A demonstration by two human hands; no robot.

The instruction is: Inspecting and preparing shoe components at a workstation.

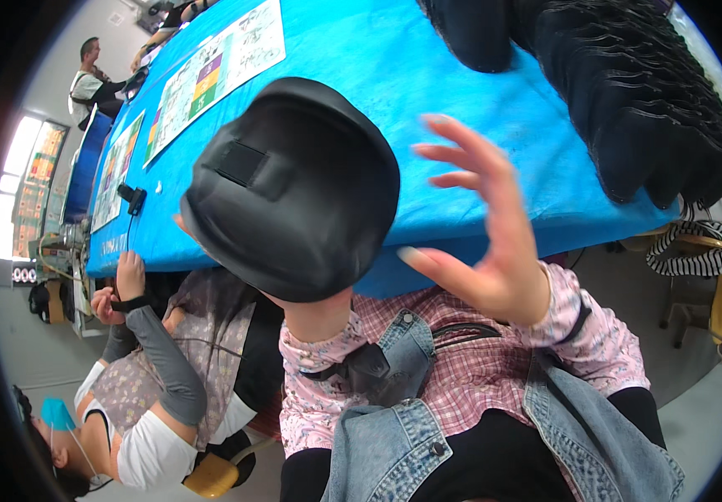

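A rounded black leather-like piece with a smooth, slightly shiny, dished surface is held up above the table's near edge. A small black rectangular patch sits on its left part. From underneath, my left hand grips this piece; its fingers are mostly hidden behind it, apart from a bit of fingertip at the left edge. My right hand is raised to the right of the piece, apart from it. Its fingers and thumb are spread and hold nothing; the fingers are somewhat blurred.
A blue-covered table lies ahead. A long stack of black pieces covers its right side. Printed sheets and a small black device with a cable lie at left. Beside me on the left sits a co-worker; stools stand at right.
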